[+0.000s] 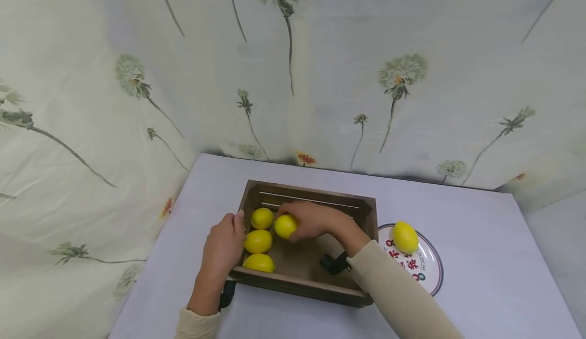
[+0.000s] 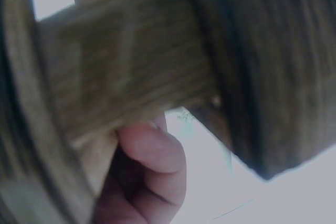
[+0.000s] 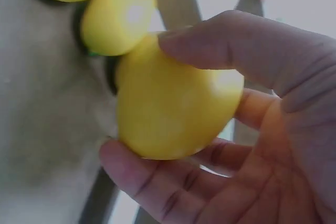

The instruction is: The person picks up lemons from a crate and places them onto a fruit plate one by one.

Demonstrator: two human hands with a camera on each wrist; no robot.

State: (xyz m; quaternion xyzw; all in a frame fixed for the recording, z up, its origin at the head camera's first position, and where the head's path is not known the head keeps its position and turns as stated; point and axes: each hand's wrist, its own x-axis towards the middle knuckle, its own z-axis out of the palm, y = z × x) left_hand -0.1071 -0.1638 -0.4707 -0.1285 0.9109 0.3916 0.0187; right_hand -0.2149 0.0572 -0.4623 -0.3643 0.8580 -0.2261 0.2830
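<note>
Right now both my hands are busy: my right hand [image 1: 311, 219] grips a lemon [image 1: 285, 227], thumb on one side and fingers on the other, while my left hand [image 1: 224, 245] holds the left wall of a brown wooden crate [image 1: 302, 285], its thumb up by the rim and its fingers curled at the slat. The lemon in my right hand is inside the crate, toward the far left corner; whether it touches the crate's bottom I cannot tell. Just across the wall from my left hand, three more lemons lie in a row along that side: the far lemon [image 1: 262, 218], right beside the one I hold, then the middle lemon [image 1: 258, 241], and the near lemon [image 1: 259, 263] by the front corner. Past my right forearm, just to the right of the crate, a white plate [image 1: 429, 257] with a dark line round its edge and red lettering carries another lemon [image 1: 405, 236] on its far part; my sleeve [image 1: 403, 293] hides some of the plate. A black strap-like piece [image 1: 335, 263] sits under my right wrist, over the crate. Under everything is a pale desk [image 1: 476, 257], and beyond my hands, behind it, hangs a light cloth [image 1: 329, 74] printed with dandelions.
</note>
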